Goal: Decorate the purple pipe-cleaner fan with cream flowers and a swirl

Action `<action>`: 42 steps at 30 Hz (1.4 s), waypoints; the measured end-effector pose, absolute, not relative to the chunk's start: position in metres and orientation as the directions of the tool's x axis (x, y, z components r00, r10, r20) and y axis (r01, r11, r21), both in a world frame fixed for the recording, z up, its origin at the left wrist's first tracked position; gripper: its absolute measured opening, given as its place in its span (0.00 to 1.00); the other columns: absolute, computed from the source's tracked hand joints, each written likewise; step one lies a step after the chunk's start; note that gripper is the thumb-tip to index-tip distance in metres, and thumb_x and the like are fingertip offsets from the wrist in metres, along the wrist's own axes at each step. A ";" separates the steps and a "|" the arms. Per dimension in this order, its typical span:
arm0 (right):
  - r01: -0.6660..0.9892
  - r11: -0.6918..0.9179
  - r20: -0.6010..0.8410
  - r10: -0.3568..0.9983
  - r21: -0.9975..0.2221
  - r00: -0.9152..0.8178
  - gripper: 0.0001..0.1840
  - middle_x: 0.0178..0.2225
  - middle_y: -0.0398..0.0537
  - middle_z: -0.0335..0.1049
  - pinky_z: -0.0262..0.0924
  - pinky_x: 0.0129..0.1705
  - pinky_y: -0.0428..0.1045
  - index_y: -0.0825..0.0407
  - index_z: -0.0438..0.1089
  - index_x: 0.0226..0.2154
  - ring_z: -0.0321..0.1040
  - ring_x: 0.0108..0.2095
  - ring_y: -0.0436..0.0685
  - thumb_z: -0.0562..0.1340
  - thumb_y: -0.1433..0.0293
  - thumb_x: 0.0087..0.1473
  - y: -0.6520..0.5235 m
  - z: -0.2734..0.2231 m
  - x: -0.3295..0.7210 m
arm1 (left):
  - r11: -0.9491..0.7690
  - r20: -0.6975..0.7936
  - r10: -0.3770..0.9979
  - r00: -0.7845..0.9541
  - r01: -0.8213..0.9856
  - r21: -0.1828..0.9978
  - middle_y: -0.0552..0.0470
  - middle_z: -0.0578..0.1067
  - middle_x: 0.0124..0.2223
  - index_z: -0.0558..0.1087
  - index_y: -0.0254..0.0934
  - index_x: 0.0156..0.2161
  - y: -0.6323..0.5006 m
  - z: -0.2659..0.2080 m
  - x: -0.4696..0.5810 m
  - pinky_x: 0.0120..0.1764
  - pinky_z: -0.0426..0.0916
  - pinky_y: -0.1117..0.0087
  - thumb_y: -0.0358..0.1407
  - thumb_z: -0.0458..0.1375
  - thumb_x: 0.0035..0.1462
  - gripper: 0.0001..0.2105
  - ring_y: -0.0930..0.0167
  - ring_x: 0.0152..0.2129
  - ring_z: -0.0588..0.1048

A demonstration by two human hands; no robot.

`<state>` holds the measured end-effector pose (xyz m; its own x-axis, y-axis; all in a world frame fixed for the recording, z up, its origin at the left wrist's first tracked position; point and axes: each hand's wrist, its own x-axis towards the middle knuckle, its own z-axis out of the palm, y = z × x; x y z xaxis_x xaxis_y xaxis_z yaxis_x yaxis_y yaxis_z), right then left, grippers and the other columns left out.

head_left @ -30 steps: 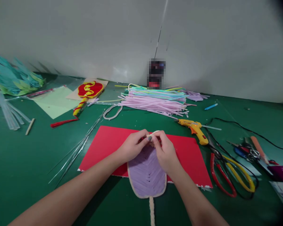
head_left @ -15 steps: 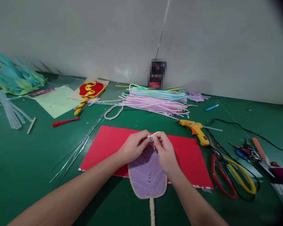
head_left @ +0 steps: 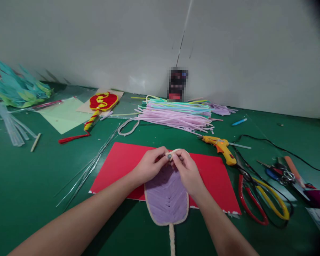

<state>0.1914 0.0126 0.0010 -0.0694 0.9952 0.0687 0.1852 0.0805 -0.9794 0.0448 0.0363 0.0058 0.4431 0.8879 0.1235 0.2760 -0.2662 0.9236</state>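
Observation:
A purple fan (head_left: 166,202) with a cream fuzzy border lies over the red sheet, its twisted cream handle (head_left: 172,239) pointing towards me. Both hands meet at the fan's far edge. There my left hand (head_left: 150,165) is closed in a pinch on the cream border, thumb against index finger. My right hand (head_left: 185,167) pinches the border just to the right of it. Between the fingertips sits a small grey round piece (head_left: 169,156), too small to identify. My fingers hide much of the fan's far part.
Under the fan is a red sheet (head_left: 213,177). Behind it lie pastel pipe cleaners (head_left: 176,115). On the right are a yellow glue gun (head_left: 222,146), its cord, and scissors (head_left: 256,199). Thin wires (head_left: 93,163) and a red-yellow fan (head_left: 104,101) are on the left.
The fingers have shifted very slightly at the fan's far edge, and the small grey piece has moved a little left and up. Everything else stays where it was.

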 end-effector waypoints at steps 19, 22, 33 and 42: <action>0.118 0.022 0.003 0.988 -0.993 -0.155 0.09 0.22 0.41 0.63 0.56 0.27 0.46 0.51 0.63 0.25 0.61 0.24 0.49 0.56 0.64 0.51 0.016 0.008 0.200 | -0.318 0.152 0.868 0.474 0.294 0.901 0.56 0.66 0.25 0.64 0.35 0.27 0.036 0.004 0.044 0.30 0.59 0.76 0.35 0.47 0.59 0.11 0.76 0.24 0.65; 0.188 0.025 0.004 0.993 -0.982 -0.114 0.10 0.21 0.41 0.64 0.56 0.25 0.46 0.52 0.66 0.28 0.61 0.23 0.50 0.57 0.62 0.51 0.013 0.015 0.203 | -0.146 0.053 0.895 0.444 0.178 0.973 0.57 0.64 0.23 0.63 0.35 0.27 0.036 0.006 0.043 0.22 0.57 0.78 0.39 0.49 0.57 0.11 0.78 0.19 0.63; 0.407 0.138 0.171 0.984 -0.903 0.047 0.12 0.29 0.47 0.70 0.59 0.33 0.49 0.51 0.71 0.26 0.65 0.33 0.55 0.59 0.60 0.51 0.020 0.026 0.231 | 0.007 -0.041 0.850 0.526 0.066 0.998 0.56 0.65 0.21 0.67 0.33 0.27 0.034 0.011 0.040 0.19 0.54 0.79 0.42 0.54 0.53 0.12 0.79 0.16 0.61; 0.392 0.081 0.037 0.992 -0.917 -0.117 0.11 0.28 0.45 0.71 0.57 0.30 0.47 0.52 0.70 0.29 0.65 0.28 0.52 0.60 0.61 0.50 0.016 0.023 0.218 | -0.083 0.031 0.869 0.494 0.085 0.993 0.54 0.69 0.25 0.68 0.34 0.29 0.036 0.006 0.042 0.27 0.61 0.76 0.43 0.47 0.59 0.16 0.76 0.23 0.66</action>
